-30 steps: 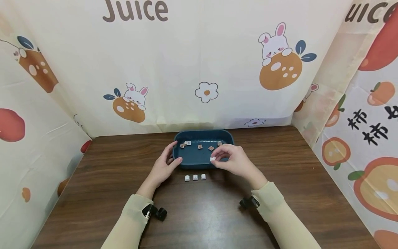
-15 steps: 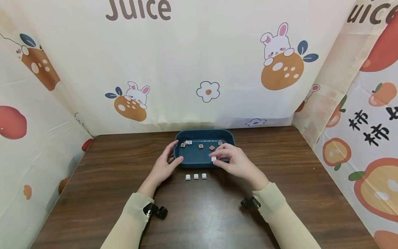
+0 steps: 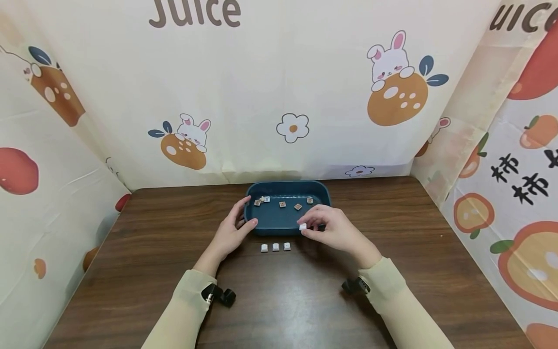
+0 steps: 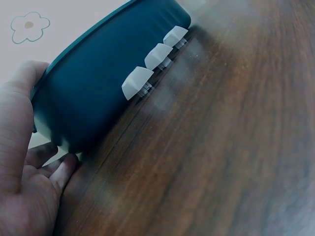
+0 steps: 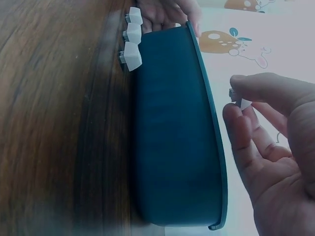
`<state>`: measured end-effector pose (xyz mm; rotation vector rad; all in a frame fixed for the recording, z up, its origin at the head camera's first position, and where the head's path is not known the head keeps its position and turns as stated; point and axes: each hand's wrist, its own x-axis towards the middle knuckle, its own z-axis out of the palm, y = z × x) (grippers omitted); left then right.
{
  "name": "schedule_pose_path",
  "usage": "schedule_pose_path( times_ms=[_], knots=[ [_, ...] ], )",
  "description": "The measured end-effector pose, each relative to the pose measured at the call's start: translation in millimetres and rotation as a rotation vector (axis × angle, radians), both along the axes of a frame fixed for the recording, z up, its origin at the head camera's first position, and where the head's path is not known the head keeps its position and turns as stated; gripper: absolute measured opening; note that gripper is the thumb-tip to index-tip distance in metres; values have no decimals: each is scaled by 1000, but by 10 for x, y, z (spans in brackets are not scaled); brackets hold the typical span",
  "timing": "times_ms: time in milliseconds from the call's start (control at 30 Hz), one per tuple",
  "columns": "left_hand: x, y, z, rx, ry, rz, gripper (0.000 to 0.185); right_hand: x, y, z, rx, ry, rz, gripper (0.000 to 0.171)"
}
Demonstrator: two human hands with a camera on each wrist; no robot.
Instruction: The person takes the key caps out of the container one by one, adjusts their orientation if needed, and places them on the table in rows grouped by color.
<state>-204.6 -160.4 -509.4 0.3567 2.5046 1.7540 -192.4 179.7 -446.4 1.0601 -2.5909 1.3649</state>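
A dark blue tray stands near the table's back edge. My left hand grips its left end, thumb at the rim and fingers lower along the wall. Between thumb and index finger, my right hand pinches a white keycap over the tray's front right rim. In the right wrist view a small stem part shows under that held keycap. Three white keycaps stand in a row on the table before the tray; the left wrist view shows clear-looking bases beneath each keycap.
Inside the tray lie several small brown square pieces and a white-faced one. A printed cloth hangs right behind the wooden table, with more cloth at both sides. Each wrist wears a small black camera.
My right hand has shifted slightly right and down with the pinched keycap, toward the tray's front right rim. The left hand stays on the tray, and the row of three is unchanged.
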Motion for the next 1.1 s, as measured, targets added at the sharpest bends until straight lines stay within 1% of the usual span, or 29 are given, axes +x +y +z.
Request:
schedule_pose_path(
  times_ms=[233,367,500,600,733,967,1100],
  knots=[
    [-4,-5,-16,-3,4,-3,75,38,27,-43,12,4,39,25],
    [-9,0,-18,-1,5,-5,74,83,32,-70,-6,-27,76,24],
    [-10,1,-20,-1,6,-7,74,152,46,-119,-15,-64,92,25],
    [-8,-9,-24,2,7,-8,74,209,65,-158,-7,-82,87,25],
    [-14,-11,-23,8,12,-14,73,262,79,-192,25,-79,64,25],
    [-19,-10,-26,6,10,-9,73,277,12,-258,109,-42,37,20],
    [-21,-5,-32,9,14,-8,73,269,-23,-300,125,-6,12,19]
  ],
)
